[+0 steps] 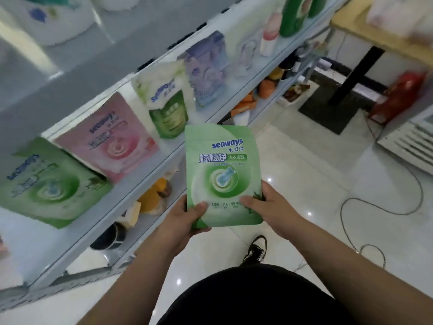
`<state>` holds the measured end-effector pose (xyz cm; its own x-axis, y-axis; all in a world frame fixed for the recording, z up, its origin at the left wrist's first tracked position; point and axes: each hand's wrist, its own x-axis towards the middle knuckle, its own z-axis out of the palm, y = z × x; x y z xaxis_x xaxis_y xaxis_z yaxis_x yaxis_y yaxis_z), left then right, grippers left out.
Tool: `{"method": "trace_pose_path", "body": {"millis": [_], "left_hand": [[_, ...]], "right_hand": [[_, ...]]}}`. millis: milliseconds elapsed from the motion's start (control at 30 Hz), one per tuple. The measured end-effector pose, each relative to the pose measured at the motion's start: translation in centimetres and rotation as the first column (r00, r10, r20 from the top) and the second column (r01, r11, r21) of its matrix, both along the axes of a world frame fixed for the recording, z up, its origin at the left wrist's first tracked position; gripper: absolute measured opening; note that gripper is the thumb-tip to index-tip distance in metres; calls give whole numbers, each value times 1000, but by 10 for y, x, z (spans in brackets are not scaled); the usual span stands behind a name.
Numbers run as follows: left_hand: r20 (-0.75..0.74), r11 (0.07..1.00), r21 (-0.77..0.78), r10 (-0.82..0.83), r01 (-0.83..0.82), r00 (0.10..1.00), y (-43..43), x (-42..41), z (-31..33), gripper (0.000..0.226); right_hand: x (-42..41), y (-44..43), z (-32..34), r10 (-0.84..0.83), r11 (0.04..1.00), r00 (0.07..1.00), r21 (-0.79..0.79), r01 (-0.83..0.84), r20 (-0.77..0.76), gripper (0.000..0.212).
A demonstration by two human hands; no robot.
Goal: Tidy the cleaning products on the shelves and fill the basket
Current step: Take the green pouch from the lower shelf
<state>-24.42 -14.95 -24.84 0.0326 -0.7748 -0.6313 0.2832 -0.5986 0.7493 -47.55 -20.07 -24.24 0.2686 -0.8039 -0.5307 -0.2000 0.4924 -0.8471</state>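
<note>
A green Seaways laundry-bead pouch (221, 170) is held upright in front of me, off the shelf. My left hand (185, 219) grips its lower left corner, thumb on the front. My right hand (269, 205) grips its lower right corner. On the white shelf (164, 158) to the left lean a matching green pouch (46, 184), a pink pouch (110, 137), a green-and-white refill pouch (164, 104) and a purple pouch (208, 71). Farther along stand a pink-capped white bottle (270, 36) and green bottles (297, 15). No basket is in view.
Lower shelves hold orange and yellow items (154, 195) and a dark round object (110, 238). A black cable (379, 207) loops over the glossy tiled floor. A wooden table with a black leg (356, 76) stands at the right, a red bag (403, 95) beside it.
</note>
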Motion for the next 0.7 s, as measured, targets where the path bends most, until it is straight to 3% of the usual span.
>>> {"method": "trace_pose_path", "body": {"millis": [167,367,700], "left_hand": [[85,989,12,-148,147,985,-119,-97,8,23],[115,959,-14,-279,283,953,-240,-203,17,17],[58,854,-32,-517,519,854,-430,-296,15,20]], "right_hand": [[-93,-75,6,-208,978,978,-22,208,-6,39],[-182,-157,10,-455,890,890,-33,455,-11,37],[-262,-299,14,-663,748,746,-59,661,-64,31]]}}
